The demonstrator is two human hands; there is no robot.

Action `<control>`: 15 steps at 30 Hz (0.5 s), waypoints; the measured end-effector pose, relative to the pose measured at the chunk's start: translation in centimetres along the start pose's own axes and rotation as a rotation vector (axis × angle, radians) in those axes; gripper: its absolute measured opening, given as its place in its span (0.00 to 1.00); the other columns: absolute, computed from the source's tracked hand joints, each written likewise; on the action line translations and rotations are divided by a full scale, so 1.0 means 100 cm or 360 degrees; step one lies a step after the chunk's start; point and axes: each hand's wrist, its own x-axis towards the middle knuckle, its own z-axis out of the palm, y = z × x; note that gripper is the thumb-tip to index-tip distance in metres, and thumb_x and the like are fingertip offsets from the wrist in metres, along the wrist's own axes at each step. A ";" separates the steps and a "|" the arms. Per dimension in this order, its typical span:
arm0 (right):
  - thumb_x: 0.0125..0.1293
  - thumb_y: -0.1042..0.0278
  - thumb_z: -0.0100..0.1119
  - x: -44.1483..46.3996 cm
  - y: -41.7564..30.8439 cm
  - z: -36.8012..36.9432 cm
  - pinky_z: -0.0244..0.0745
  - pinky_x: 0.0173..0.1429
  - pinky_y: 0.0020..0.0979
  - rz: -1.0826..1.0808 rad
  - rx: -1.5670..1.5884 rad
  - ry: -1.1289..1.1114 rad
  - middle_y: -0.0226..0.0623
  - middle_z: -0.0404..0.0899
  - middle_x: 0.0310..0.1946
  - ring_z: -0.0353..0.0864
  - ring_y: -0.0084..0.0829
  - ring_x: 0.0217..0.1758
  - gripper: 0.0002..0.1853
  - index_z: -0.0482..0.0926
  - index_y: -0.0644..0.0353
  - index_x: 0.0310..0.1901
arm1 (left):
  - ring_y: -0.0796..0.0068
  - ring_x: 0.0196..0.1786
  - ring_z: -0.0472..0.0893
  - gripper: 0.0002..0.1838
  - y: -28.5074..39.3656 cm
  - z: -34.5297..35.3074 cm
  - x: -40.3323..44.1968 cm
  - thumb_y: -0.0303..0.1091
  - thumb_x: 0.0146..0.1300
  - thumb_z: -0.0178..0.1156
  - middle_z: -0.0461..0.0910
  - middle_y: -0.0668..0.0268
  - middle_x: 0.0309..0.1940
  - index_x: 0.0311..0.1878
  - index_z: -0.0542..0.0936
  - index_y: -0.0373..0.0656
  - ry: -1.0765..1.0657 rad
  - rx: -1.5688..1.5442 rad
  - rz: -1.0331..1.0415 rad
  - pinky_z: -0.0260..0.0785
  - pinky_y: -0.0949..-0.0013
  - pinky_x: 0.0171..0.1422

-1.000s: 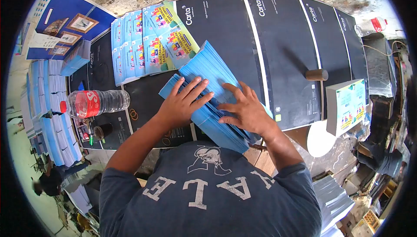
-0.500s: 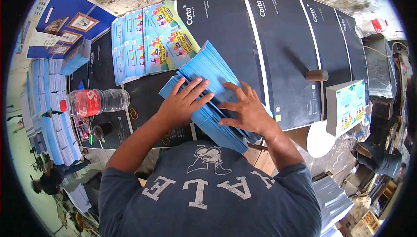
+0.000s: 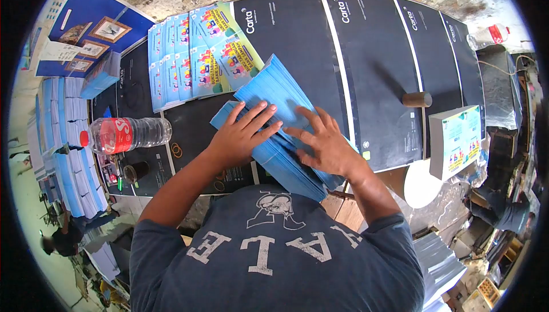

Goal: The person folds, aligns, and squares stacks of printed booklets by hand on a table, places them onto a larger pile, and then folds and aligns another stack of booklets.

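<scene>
Two thick rows of light blue folded sheets lie slantwise on the black table [image 3: 297, 20] in front of my body. My left hand [image 3: 243, 135] rests with spread fingers on the nearer blue stack [image 3: 286, 166], its fingertips reaching the farther one. On the right, my right hand [image 3: 326, 143] has its fingers apart and bent over the farther blue stack [image 3: 274, 86], around a dark gap between the rows. Colourful printed covers [image 3: 200, 55] lie fanned out just beyond the stacks, at the back left.
A large water bottle [image 3: 131, 135] lies on its side at the left, near a dark cup [image 3: 136, 172]. On the right are a brown cylinder [image 3: 417, 99] and a block of printed booklets [image 3: 457, 140]. Other people [image 3: 63, 238] show at the far left and right edges.
The fingers of my right hand have shifted slightly over the gap between the blue rows. My left hand has stayed about where it was.
</scene>
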 end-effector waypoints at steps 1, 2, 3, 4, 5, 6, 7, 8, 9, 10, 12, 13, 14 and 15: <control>0.56 0.51 0.72 0.000 -0.001 0.001 0.60 0.71 0.67 -0.0005 -0.0003 -0.0003 0.40 0.58 0.73 0.55 0.65 0.74 0.18 0.87 0.41 0.48 | 0.59 0.77 0.64 0.30 0.001 0.000 0.000 0.40 0.59 0.64 0.66 0.57 0.74 0.68 0.75 0.55 0.0015 -0.0003 -0.0012 0.50 0.41 0.77; 0.57 0.52 0.71 -0.001 -0.002 0.002 0.60 0.71 0.67 -0.0064 -0.0129 -0.0040 0.41 0.58 0.74 0.55 0.66 0.74 0.17 0.88 0.41 0.48 | 0.59 0.77 0.64 0.30 0.000 0.000 0.000 0.40 0.59 0.64 0.66 0.57 0.74 0.68 0.75 0.55 0.0018 -0.0003 -0.0013 0.50 0.41 0.77; 0.58 0.52 0.70 -0.001 -0.005 0.001 0.61 0.70 0.67 -0.0117 -0.0254 -0.0073 0.41 0.58 0.74 0.55 0.66 0.73 0.16 0.88 0.41 0.48 | 0.57 0.77 0.64 0.32 -0.001 0.002 0.000 0.43 0.57 0.65 0.66 0.56 0.74 0.67 0.75 0.54 0.0035 0.0074 0.0030 0.49 0.40 0.77; 0.58 0.52 0.70 -0.001 -0.008 -0.002 0.61 0.70 0.67 -0.0116 -0.0257 -0.0071 0.41 0.58 0.74 0.55 0.66 0.73 0.16 0.88 0.41 0.48 | 0.56 0.77 0.64 0.33 -0.001 0.003 0.001 0.46 0.55 0.67 0.65 0.55 0.74 0.67 0.75 0.53 0.0052 0.0151 0.0071 0.49 0.39 0.77; 0.59 0.52 0.70 0.000 -0.012 -0.006 0.59 0.72 0.64 -0.0059 -0.0173 -0.0065 0.40 0.60 0.73 0.55 0.65 0.74 0.15 0.88 0.42 0.48 | 0.56 0.77 0.64 0.33 -0.002 0.004 0.001 0.46 0.55 0.67 0.65 0.55 0.74 0.67 0.75 0.53 0.0054 0.0153 0.0071 0.49 0.39 0.77; 0.60 0.52 0.70 0.001 -0.015 -0.009 0.57 0.74 0.62 -0.0001 -0.0086 -0.0060 0.40 0.61 0.73 0.54 0.64 0.75 0.14 0.89 0.42 0.47 | 0.56 0.77 0.63 0.33 -0.002 0.004 0.001 0.45 0.56 0.66 0.65 0.55 0.74 0.67 0.75 0.54 0.0044 0.0157 0.0069 0.49 0.39 0.77; 0.60 0.52 0.70 0.001 -0.015 -0.009 0.57 0.74 0.62 -0.0002 -0.0084 -0.0060 0.40 0.61 0.73 0.54 0.64 0.75 0.14 0.89 0.42 0.47 | 0.56 0.77 0.63 0.32 -0.001 0.004 0.001 0.45 0.56 0.66 0.65 0.55 0.74 0.67 0.75 0.54 0.0034 0.0160 0.0068 0.49 0.39 0.77; 0.60 0.49 0.70 0.002 -0.014 -0.009 0.57 0.74 0.63 0.0010 -0.0064 -0.0078 0.39 0.61 0.73 0.54 0.64 0.75 0.15 0.89 0.42 0.46 | 0.56 0.77 0.63 0.32 -0.001 0.004 0.001 0.45 0.56 0.66 0.65 0.55 0.74 0.67 0.75 0.54 0.0032 0.0159 0.0069 0.49 0.39 0.77; 0.59 0.46 0.71 0.002 -0.013 -0.010 0.57 0.74 0.64 0.0022 -0.0044 -0.0096 0.39 0.61 0.74 0.54 0.64 0.75 0.17 0.90 0.43 0.46 | 0.57 0.77 0.64 0.30 0.000 0.002 0.001 0.42 0.59 0.63 0.66 0.56 0.74 0.67 0.75 0.55 0.0022 0.0127 0.0047 0.49 0.40 0.77; 0.59 0.46 0.71 0.001 -0.011 -0.008 0.57 0.74 0.64 0.0022 -0.0042 -0.0096 0.39 0.61 0.74 0.54 0.64 0.75 0.17 0.90 0.43 0.46 | 0.58 0.77 0.65 0.28 0.001 0.001 0.001 0.40 0.61 0.61 0.67 0.57 0.74 0.68 0.75 0.56 0.0012 0.0094 0.0024 0.50 0.40 0.77; 0.56 0.41 0.71 0.000 -0.005 -0.004 0.56 0.74 0.64 -0.0001 -0.0024 -0.0059 0.38 0.61 0.74 0.54 0.64 0.75 0.20 0.90 0.42 0.45 | 0.58 0.77 0.64 0.29 0.001 0.001 0.001 0.39 0.61 0.61 0.67 0.57 0.74 0.68 0.75 0.56 0.0015 0.0070 0.0019 0.50 0.40 0.77; 0.56 0.41 0.71 0.000 -0.004 -0.004 0.56 0.74 0.64 -0.0001 -0.0024 -0.0059 0.38 0.61 0.74 0.54 0.64 0.75 0.20 0.90 0.42 0.45 | 0.58 0.77 0.64 0.29 0.001 0.001 0.000 0.39 0.61 0.61 0.67 0.57 0.74 0.68 0.75 0.56 0.0019 0.0045 0.0014 0.50 0.40 0.77; 0.57 0.41 0.70 0.000 -0.002 -0.004 0.58 0.72 0.65 -0.0028 -0.0017 -0.0050 0.38 0.61 0.74 0.54 0.65 0.75 0.20 0.90 0.42 0.45 | 0.58 0.77 0.64 0.29 0.001 0.001 0.000 0.39 0.61 0.61 0.67 0.57 0.74 0.68 0.75 0.56 0.0019 0.0045 0.0014 0.50 0.40 0.77; 0.58 0.40 0.68 0.001 -0.001 -0.005 0.60 0.71 0.65 -0.0055 -0.0012 -0.0041 0.38 0.60 0.74 0.55 0.66 0.74 0.20 0.89 0.42 0.45 | 0.57 0.77 0.64 0.29 0.001 0.001 0.000 0.38 0.61 0.61 0.66 0.56 0.74 0.68 0.74 0.56 -0.0001 0.0034 0.0013 0.50 0.39 0.77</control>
